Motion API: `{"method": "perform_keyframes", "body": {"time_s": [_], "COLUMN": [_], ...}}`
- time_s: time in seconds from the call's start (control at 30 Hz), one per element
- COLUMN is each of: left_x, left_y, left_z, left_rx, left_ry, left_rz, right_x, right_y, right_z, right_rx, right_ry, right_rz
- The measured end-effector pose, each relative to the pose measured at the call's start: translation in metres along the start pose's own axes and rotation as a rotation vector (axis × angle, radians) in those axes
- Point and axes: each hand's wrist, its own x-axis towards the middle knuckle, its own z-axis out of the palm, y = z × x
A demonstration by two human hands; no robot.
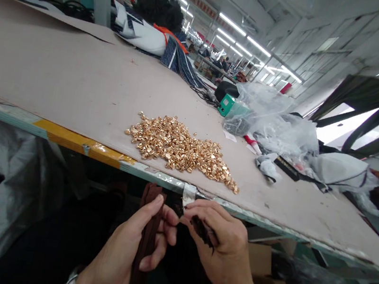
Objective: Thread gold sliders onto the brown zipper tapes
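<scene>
**Two hands on a dark strip, just below the gold pile**

Under the table (60,73) edge, on the near side of the pile of gold metal pieces (181,148), the left hand (133,248) is closed around a dark strip (147,243), thumb laid along it and fingers curled behind. The strip's long axis runs upright, pointing towards the pile. The right hand (219,245) sits just beside the left and pinches dark, frayed material between thumb and fingertips. This is probably the strip's top end bent over, though the shadow there hides the join. The pile lies untouched beyond both hands, and the right hand is slightly nearer its near corner. Clear plastic bags (272,121) lie to the pile's right, farther back.
</scene>
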Motion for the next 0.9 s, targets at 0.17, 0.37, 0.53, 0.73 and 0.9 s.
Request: {"method": "perform_keyframes", "body": {"time_s": [0.17,0.37,0.53,0.73,0.9], "left_x": [-0.003,-0.005,-0.006,-0.008,-0.008], "left_y": [0.002,-0.005,-0.012,-0.015,-0.019], "left_z": [0.002,-0.001,-0.007,-0.005,-0.007], "left_rx": [0.010,0.032,0.051,0.005,0.146], "left_ry": [-0.021,0.013,0.163,0.132,0.217], "left_rz": [0.010,0.070,0.241,0.151,0.254], "right_x": [0.004,-0.012,-0.024,-0.027,-0.030], "right_y": [0.008,-0.010,-0.028,-0.025,-0.025], "right_z": [0.007,0.018,0.037,0.049,0.049], "right_rx": [0.226,0.356,0.310,0.194,0.223], "right_ry": [0.081,0.103,0.037,0.142,0.119], "right_rz": [0.305,0.491,0.425,0.303,0.311]}}
